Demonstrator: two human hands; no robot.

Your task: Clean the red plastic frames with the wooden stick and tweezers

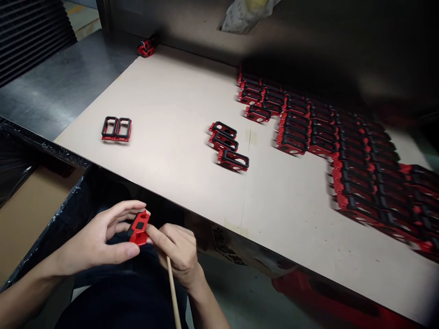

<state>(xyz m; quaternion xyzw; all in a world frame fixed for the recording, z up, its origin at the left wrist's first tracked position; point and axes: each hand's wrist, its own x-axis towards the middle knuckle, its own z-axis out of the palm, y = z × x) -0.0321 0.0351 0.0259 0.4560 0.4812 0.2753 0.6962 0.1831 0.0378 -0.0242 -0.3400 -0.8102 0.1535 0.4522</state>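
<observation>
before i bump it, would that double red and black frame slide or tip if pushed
The double frame looks stiff, keeping its square shape. Its open windows suggest it is light for its size. Lying flat on the pale board, it would probably slide rather than tip.

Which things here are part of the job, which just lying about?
Part of the job:
left hand
right hand
red-and-black frame, held between them
wooden stick, in the right hand
matching frames, in rows

Lying about:
beige board
plastic-lined cardboard box
steel bench top
plastic bag
</observation>
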